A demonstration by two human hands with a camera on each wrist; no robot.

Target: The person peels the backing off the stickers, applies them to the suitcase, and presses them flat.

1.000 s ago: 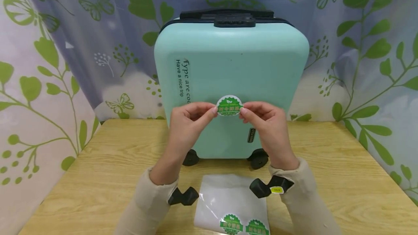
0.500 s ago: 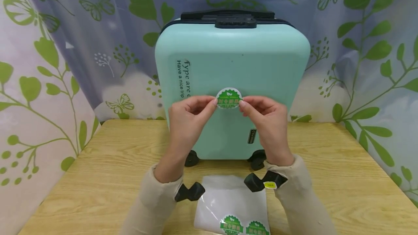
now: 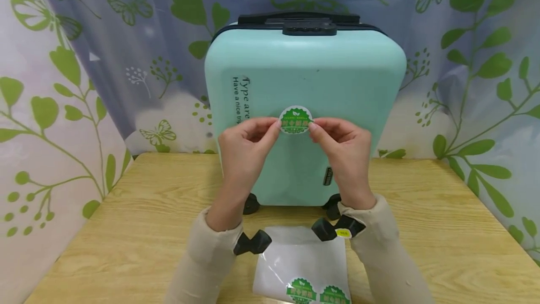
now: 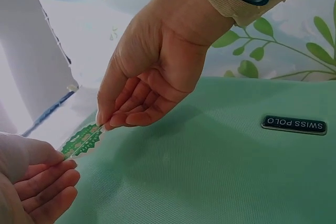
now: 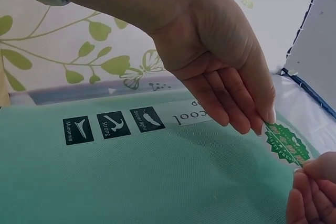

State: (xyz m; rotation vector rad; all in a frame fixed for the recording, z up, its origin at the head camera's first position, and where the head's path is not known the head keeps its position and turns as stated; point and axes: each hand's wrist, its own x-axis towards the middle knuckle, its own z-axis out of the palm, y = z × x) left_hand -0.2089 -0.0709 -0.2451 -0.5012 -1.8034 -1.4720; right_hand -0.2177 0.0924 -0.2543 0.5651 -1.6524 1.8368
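Observation:
A round green and white sticker (image 3: pixel 295 119) is stretched upright between my two hands, in front of a mint-green suitcase (image 3: pixel 337 74). My left hand (image 3: pixel 242 154) pinches its left edge between thumb and forefinger. On the opposite edge, the thumb and forefinger of my right hand (image 3: pixel 349 156) pinch it. From the wrist views, the sticker (image 4: pixel 84 140) lies very close to the suitcase's front face; whether it touches is not clear. The other fingers of both hands are loosely bent. The sticker's back is hidden in the head view.
A clear-glossed white sheet (image 3: pixel 301 257) with two more green stickers lies on the wooden table (image 3: pixel 126 229). The suitcase stands on black wheels (image 3: pixel 251 204) against a leaf-patterned curtain (image 3: pixel 168 74). Its face bears printed lettering (image 3: pixel 240 100) and a small dark badge (image 4: pixel 294 125).
Both hands have lifted the sticker steadily higher against the suitcase face, keeping their pinch on its two edges. The sheet on the table has stayed in place.

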